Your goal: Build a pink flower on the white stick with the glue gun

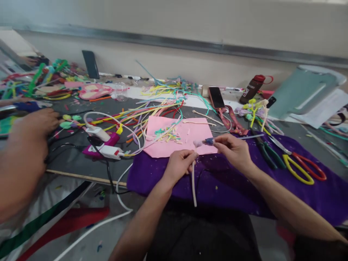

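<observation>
Presently, the left hand [178,165] has fingers pinching a pale stem [194,185] above purple cloth [157,172], long axis fore-and-aft, far end near a lilac tuft [198,144]; right hand [235,149] fingers grip a small blue item [209,141]; bottle [251,90] lettering illegible.

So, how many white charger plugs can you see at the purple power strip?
2: one white charger plug on the far side of the purple power strip, and a second plug on the near side. Others may be hidden.
</observation>
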A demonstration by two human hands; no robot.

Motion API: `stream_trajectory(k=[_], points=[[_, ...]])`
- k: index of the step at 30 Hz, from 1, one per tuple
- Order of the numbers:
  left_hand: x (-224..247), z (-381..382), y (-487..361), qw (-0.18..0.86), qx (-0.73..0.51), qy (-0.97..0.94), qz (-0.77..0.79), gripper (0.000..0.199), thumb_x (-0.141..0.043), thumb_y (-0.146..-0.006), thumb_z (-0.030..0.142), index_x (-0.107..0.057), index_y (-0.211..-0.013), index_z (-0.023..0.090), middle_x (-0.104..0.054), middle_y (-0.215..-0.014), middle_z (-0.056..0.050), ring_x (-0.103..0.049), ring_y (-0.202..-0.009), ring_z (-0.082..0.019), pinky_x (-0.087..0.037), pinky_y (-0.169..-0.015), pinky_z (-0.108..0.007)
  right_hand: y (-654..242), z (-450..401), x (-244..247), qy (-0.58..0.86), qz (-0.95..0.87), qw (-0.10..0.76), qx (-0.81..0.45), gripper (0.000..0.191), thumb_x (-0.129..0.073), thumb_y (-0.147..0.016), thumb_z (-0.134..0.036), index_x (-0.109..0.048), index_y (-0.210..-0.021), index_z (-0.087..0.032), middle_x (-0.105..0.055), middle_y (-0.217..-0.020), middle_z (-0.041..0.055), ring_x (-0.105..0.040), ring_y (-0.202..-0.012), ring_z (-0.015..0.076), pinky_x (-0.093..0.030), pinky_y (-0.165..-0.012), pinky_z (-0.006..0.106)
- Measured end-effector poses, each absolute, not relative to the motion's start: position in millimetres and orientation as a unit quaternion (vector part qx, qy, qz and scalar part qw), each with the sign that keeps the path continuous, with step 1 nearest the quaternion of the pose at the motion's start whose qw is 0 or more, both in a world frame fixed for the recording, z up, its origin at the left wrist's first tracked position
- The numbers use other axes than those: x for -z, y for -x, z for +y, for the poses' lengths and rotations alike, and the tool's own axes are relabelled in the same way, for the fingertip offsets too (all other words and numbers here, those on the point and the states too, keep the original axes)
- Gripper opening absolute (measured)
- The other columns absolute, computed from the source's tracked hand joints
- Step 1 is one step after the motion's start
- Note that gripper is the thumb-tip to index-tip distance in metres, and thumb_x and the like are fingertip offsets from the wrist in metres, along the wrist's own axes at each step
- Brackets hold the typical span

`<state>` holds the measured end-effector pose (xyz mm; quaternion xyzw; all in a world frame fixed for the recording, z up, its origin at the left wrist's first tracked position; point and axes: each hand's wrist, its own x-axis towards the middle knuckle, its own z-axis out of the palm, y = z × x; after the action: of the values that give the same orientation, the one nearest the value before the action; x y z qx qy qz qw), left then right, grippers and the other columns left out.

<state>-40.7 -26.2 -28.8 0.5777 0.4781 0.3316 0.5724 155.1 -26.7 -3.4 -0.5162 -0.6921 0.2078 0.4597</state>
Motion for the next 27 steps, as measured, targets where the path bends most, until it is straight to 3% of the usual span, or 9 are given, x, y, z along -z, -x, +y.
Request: stream_trajectory(k=[5, 11, 16, 21, 27], points=[[28.2, -16.6, 26.4, 0.484, -0.298, -0.629, 0.531, 0.040, -0.047, -0.073, 0.052, -0.058, -0.068, 0.014, -0.053, -0.050, 0.001, -0.047, -0.038, -0.008, -0.036, -0.036, -0.017, -170.1, -14.7, 10.8, 0.496, -0.706, 0.457, -0.214, 0.012, -0.054, -0.078, -0.027, -0.060, -0.080, -0.017, -0.060, -0.072, 0.0022, -0.054, -0.063, 0.0120, -0.042, -0.056, 0.023], [27.1, -15.4, 17.4, 0.362, -0.234, -0.690, 0.582, 0.033, -0.050, -0.072, 0.047, -0.062, -0.070, 0.017, -0.056, -0.048, 0.002, -0.052, -0.040, -0.011, -0.039, -0.043, -0.021, -178.5, -11.9, 14.3, 0.467, -0.730, 0.457, -0.199, 0.008, -0.054, -0.077, -0.020, -0.061, -0.077, -0.016, -0.060, -0.070, 0.0013, -0.053, -0.062, 0.0106, -0.038, -0.056, 0.021], [17.4, -19.7, 20.1, 0.325, -0.249, -0.710, 0.573, 0.029, -0.052, -0.072, 0.044, -0.063, -0.076, 0.018, -0.059, -0.054, 0.001, -0.052, -0.040, -0.010, -0.038, -0.045, -0.021, -178.7, -12.0, 12.9, 0.458, -0.724, 0.466, -0.222, 0.008, -0.055, -0.077, -0.020, -0.061, -0.075, -0.015, -0.058, -0.066, 0.0003, -0.051, -0.058, 0.0096, -0.037, -0.055, 0.021], [-13.9, -11.4, 17.5, 0.338, -0.360, -0.686, 0.534, 0.026, -0.053, -0.073, 0.041, -0.063, -0.080, 0.018, -0.060, -0.058, 0.002, -0.048, -0.041, -0.008, -0.037, -0.043, -0.020, -177.6, -19.4, 3.6, 0.441, -0.722, 0.482, -0.229, 0.009, -0.055, -0.078, -0.022, -0.060, -0.076, -0.015, -0.057, -0.067, -0.0002, -0.050, -0.059, 0.0090, -0.036, -0.055, 0.020], [-20.9, 8.7, -10.0, 0.544, -0.332, -0.650, 0.415, 0.028, -0.063, -0.067, 0.038, -0.060, -0.080, 0.014, -0.060, -0.060, -0.001, -0.052, -0.045, -0.009, -0.036, -0.038, -0.018, -176.2, -18.3, 4.3, 0.452, -0.712, 0.485, -0.231, 0.008, -0.052, -0.078, -0.017, -0.059, -0.076, -0.015, -0.056, -0.066, -0.0006, -0.049, -0.058, 0.0087, -0.036, -0.054, 0.020]])
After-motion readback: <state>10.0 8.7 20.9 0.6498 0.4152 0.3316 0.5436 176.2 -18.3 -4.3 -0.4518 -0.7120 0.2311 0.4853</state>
